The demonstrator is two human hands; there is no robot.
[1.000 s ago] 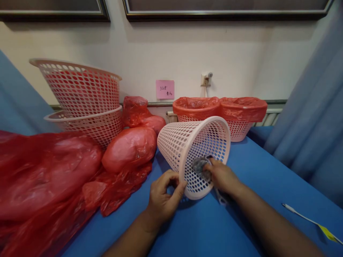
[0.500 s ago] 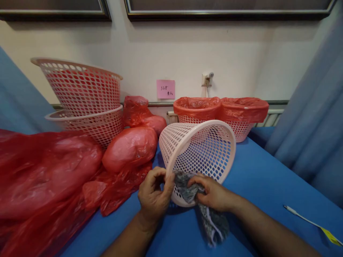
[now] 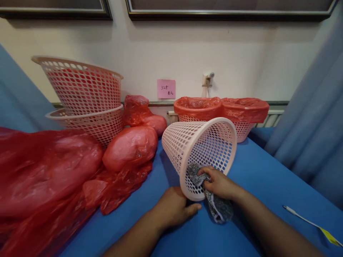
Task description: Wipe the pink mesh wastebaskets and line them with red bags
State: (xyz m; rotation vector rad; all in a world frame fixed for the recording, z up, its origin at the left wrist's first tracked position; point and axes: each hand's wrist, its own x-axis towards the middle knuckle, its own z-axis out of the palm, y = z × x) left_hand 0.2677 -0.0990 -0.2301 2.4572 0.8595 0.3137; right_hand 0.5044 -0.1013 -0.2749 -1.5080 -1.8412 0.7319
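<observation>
A pale pink perforated basket lies tipped on its side on the blue surface, its mouth facing me and to the right. My right hand grips a grey mottled cloth, pressing part of it against the inside of the basket near the lower rim; the rest hangs out over the rim. Under the lower left of the rim is my left hand, its thumb stretched out to the right. Its other fingers are hidden beneath the basket, so its hold cannot be made out.
Red plastic bags cover the left side, beside two stacked baskets. Two baskets with red liners stand behind against the wall. A white cable with a yellow tag lies at right. A blue curtain hangs at right.
My left hand has moved from the rim's left edge to down under it. The basket has shifted slightly right and turned. The cloth in my right hand has moved up and slightly right.
</observation>
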